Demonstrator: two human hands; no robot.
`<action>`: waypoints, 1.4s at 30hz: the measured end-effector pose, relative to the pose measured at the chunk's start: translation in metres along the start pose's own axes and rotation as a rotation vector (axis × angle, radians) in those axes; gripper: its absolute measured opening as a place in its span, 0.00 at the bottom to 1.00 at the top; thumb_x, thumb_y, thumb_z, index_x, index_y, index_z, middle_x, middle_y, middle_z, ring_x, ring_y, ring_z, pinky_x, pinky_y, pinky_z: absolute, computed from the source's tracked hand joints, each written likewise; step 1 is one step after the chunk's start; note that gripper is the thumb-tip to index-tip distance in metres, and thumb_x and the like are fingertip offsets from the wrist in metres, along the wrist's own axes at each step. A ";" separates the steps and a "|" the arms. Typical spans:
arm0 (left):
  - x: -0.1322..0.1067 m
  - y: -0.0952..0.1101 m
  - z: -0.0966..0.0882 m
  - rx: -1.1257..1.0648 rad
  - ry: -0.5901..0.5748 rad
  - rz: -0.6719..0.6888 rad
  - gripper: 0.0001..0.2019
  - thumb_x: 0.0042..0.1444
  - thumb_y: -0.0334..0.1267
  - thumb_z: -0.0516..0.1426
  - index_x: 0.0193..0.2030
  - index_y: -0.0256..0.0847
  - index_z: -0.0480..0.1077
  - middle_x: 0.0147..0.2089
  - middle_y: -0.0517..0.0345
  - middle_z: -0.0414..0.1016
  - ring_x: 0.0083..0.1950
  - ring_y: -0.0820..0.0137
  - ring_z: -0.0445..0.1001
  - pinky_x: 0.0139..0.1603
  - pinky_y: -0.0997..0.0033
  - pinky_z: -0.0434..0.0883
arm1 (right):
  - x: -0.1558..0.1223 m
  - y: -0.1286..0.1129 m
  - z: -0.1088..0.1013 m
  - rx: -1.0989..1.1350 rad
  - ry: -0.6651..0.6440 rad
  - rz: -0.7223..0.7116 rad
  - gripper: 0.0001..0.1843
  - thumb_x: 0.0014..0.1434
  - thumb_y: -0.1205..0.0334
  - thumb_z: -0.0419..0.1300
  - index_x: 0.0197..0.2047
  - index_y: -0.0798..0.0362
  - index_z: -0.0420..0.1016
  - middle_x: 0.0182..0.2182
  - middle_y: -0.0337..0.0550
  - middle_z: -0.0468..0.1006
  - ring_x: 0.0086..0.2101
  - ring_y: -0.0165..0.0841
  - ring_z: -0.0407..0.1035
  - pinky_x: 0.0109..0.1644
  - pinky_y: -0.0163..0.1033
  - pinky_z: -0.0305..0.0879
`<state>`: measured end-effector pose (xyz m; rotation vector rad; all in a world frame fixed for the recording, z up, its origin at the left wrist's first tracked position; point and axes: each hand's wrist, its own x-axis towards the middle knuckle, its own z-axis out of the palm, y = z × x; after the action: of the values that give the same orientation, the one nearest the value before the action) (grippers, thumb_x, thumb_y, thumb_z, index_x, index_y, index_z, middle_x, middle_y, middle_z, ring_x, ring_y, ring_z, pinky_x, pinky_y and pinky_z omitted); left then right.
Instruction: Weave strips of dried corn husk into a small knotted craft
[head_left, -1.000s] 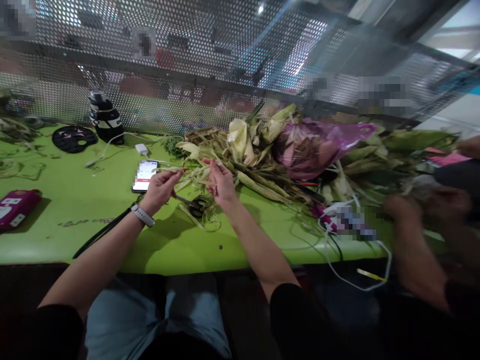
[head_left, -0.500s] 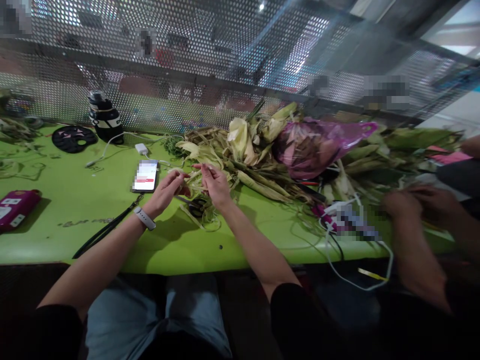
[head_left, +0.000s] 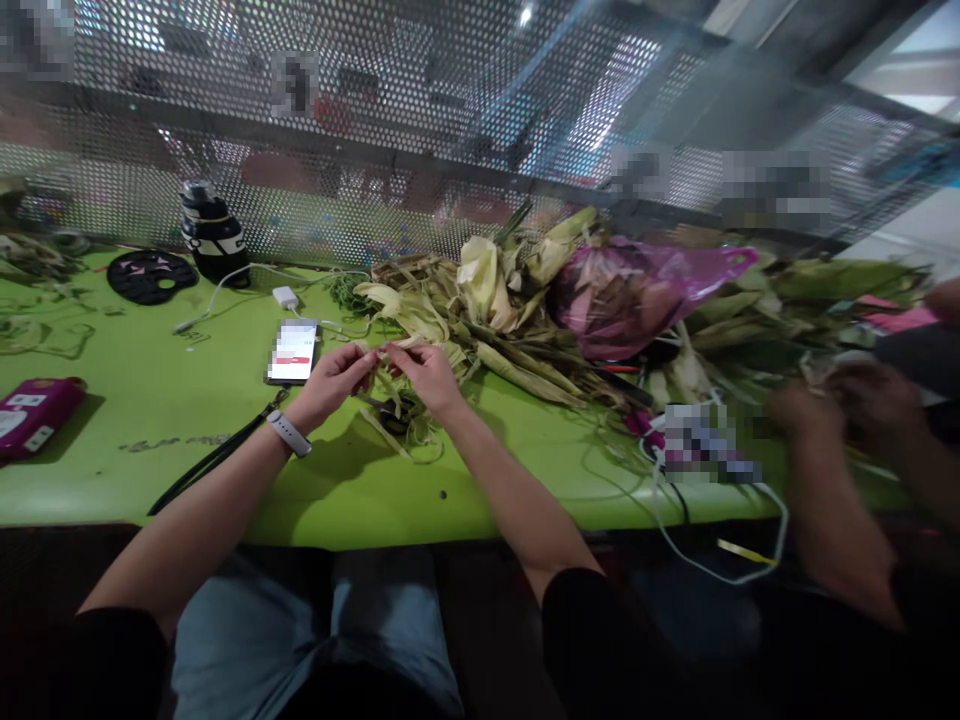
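My left hand [head_left: 339, 378], with a pale watch band [head_left: 289, 433] on its wrist, is closed in a pinch on a thin corn husk strip [head_left: 386, 383]. Fingertips of my right hand [head_left: 429, 378] pinch the same strip from the other side, nearly touching the left ones. Part of the strip is hidden by the fingers. Just below lie what look like dark-handled scissors [head_left: 401, 412] among loose husk shreds [head_left: 424, 450]. Behind my hands a heap of dried corn husks [head_left: 480, 285] spreads to the right.
A lit phone [head_left: 291, 352] with a strap lies left of my hands. Further left are a black bottle [head_left: 214, 235], a black palette-shaped mat [head_left: 152, 277] and a magenta case [head_left: 39, 415]. A pink plastic bag [head_left: 607, 300] sits on the husks. At right, a co-worker's hands [head_left: 847, 400] work near white cables [head_left: 656, 520].
My right hand has come down and in toward the left, so the fingertips now nearly meet. The co-worker's hands have shifted slightly and a pale piece shows at them.
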<state>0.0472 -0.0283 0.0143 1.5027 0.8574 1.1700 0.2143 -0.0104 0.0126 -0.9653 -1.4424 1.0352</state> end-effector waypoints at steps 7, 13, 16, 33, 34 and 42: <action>0.001 -0.002 -0.005 0.037 -0.156 -0.154 0.13 0.56 0.45 0.59 0.31 0.36 0.70 0.21 0.64 0.64 0.21 0.81 0.57 0.22 0.78 0.54 | 0.001 0.007 -0.001 -0.074 0.044 -0.100 0.20 0.51 0.44 0.64 0.33 0.53 0.80 0.35 0.44 0.80 0.34 0.32 0.71 0.42 0.37 0.68; 0.002 -0.007 -0.007 -0.049 -0.174 -0.178 0.13 0.54 0.45 0.61 0.32 0.35 0.71 0.21 0.63 0.65 0.21 0.81 0.58 0.22 0.78 0.53 | 0.003 0.005 -0.005 -0.074 0.053 -0.020 0.23 0.51 0.41 0.62 0.30 0.56 0.78 0.23 0.40 0.74 0.25 0.28 0.66 0.33 0.35 0.63; 0.005 -0.010 -0.008 -0.168 -0.076 -0.177 0.13 0.53 0.44 0.62 0.27 0.36 0.68 0.21 0.63 0.65 0.21 0.81 0.59 0.22 0.78 0.54 | 0.002 -0.005 -0.010 -0.149 -0.069 0.098 0.26 0.51 0.38 0.61 0.29 0.57 0.75 0.22 0.39 0.72 0.24 0.28 0.66 0.32 0.35 0.63; 0.006 -0.007 -0.011 0.141 -0.028 -0.103 0.15 0.54 0.47 0.61 0.28 0.37 0.66 0.22 0.62 0.67 0.21 0.79 0.61 0.23 0.77 0.57 | 0.001 -0.010 -0.021 -0.325 -0.348 0.031 0.17 0.53 0.47 0.62 0.31 0.55 0.72 0.25 0.37 0.71 0.26 0.27 0.64 0.33 0.35 0.60; 0.007 -0.008 -0.012 0.167 -0.025 -0.091 0.15 0.54 0.46 0.60 0.28 0.37 0.65 0.22 0.62 0.67 0.22 0.79 0.61 0.23 0.77 0.57 | 0.002 -0.010 -0.023 -0.341 -0.345 0.033 0.17 0.53 0.48 0.62 0.31 0.55 0.72 0.24 0.37 0.71 0.26 0.27 0.64 0.33 0.35 0.60; 0.011 -0.009 -0.021 0.332 -0.023 -0.011 0.13 0.55 0.44 0.59 0.29 0.37 0.67 0.23 0.62 0.63 0.23 0.78 0.58 0.23 0.76 0.55 | 0.009 -0.009 -0.040 -0.359 -0.364 0.043 0.17 0.50 0.48 0.64 0.33 0.55 0.74 0.28 0.40 0.75 0.29 0.30 0.68 0.37 0.38 0.64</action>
<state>0.0307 -0.0105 0.0087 1.7714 1.0823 1.0356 0.2528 -0.0005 0.0262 -1.1028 -1.9638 1.0402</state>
